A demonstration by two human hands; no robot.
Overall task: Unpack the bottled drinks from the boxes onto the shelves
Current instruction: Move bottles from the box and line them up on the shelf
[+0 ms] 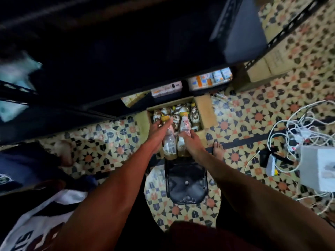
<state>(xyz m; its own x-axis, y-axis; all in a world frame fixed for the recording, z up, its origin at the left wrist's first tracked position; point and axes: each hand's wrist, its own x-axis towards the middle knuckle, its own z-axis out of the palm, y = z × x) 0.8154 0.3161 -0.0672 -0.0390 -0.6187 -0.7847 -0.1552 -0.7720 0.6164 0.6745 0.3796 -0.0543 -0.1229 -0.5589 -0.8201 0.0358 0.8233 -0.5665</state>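
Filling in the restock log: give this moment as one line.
left hand: grips yellow-capped plastic drink bottle | right hand: grips second such bottle | brown cardboard box on floor: open, more bottles inside

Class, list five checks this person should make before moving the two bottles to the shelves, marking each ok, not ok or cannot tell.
1. Left hand holds left bottle: ok.
2. Right hand grips right bottle: ok.
3. Free space on shelves: cannot tell, too dark.
4. Box holds more bottles: ok.
5. Floor free of cables: not ok, tangle at right.
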